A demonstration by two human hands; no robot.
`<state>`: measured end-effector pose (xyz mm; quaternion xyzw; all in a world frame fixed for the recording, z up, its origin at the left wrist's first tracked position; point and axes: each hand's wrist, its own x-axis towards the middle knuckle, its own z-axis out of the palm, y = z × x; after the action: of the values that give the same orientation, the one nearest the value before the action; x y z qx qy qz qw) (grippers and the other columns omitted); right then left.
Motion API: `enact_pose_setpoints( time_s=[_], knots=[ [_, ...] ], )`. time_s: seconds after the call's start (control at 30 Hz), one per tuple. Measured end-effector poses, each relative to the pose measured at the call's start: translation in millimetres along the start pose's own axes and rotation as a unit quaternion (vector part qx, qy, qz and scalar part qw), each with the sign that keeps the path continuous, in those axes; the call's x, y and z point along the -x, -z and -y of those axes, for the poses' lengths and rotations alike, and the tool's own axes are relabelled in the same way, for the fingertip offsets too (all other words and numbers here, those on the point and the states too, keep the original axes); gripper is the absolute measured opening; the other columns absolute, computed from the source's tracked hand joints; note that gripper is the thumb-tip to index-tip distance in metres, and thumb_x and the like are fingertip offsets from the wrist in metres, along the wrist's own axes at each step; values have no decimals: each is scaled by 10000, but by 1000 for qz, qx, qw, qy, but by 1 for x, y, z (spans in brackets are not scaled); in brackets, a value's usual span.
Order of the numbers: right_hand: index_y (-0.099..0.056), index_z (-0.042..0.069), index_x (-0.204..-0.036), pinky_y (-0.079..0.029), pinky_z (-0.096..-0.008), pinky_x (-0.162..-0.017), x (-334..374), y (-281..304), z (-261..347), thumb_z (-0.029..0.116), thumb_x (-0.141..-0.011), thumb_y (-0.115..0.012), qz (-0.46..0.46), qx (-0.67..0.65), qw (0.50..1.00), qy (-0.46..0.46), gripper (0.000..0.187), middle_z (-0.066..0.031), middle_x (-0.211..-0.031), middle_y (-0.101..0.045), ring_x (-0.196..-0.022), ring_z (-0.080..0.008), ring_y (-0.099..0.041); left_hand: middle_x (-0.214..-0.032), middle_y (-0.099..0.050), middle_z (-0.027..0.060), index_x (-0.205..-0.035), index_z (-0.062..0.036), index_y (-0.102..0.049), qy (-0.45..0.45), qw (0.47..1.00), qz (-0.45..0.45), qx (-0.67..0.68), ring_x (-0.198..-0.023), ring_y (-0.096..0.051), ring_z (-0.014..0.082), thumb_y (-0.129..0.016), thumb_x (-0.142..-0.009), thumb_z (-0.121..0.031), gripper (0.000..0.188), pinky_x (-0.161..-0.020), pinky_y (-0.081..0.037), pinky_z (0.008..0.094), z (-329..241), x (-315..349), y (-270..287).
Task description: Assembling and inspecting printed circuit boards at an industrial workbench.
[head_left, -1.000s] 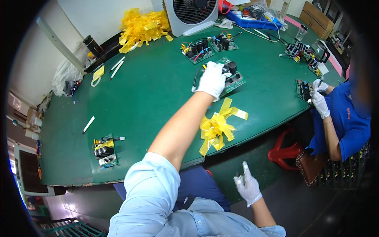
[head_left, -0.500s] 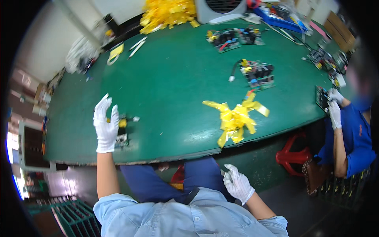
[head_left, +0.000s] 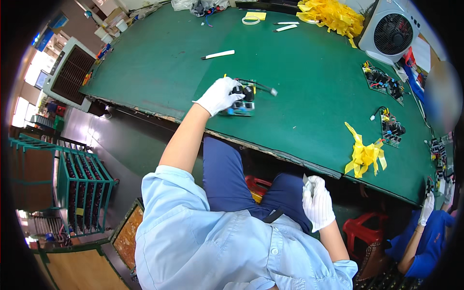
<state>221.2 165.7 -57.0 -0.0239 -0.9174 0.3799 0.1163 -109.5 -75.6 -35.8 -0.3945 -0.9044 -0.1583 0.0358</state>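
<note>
My left hand, in a white glove, reaches over the near edge of the green table. Its fingers are closed on a circuit board with black cylindrical parts. A dark cable with a white plug trails from the board to the right. Low over my lap, my gloved right hand is curled closed. A small, thin, pale tip shows at its fingers; what it belongs to is hidden. Beyond my left hand lies a white pen-like stick with a dark end.
Yellow tape strips lie by the front edge, with a circuit board behind them. Farther back are more boards, a yellow tape pile and a fan. A blue-sleeved co-worker sits right, near a red stool.
The view has swung left. My left hand, earlier open beside the circuit board, has closed on it. A white stick now shows beyond that hand. My right hand stays curled near my lap.
</note>
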Motion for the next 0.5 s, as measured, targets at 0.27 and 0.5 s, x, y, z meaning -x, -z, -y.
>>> enact_pose_setpoints(
  time_s=[0.27,0.5],
  knots=[
    [-534,-5,-1043,-486,-396,-680,-54,0,1,36,-826,-596,-131,57,988,54,229,-181,-899,-576,-773,-360,-576,-997,-609,177,-1116,-57,-601,-179,977,68,91,-945,-584,354,-673,-820,-314,398,-828,-470,425,-101,10,-17],
    [-553,56,-960,-488,-429,-620,-85,-14,-15,93,-820,-573,-61,90,994,-3,146,-139,-841,-558,-742,-334,-591,-916,-661,141,-939,-44,-682,-112,993,-24,-2,-904,-625,328,-614,-855,-205,194,-752,-510,377,-132,-10,-6]
  ],
)
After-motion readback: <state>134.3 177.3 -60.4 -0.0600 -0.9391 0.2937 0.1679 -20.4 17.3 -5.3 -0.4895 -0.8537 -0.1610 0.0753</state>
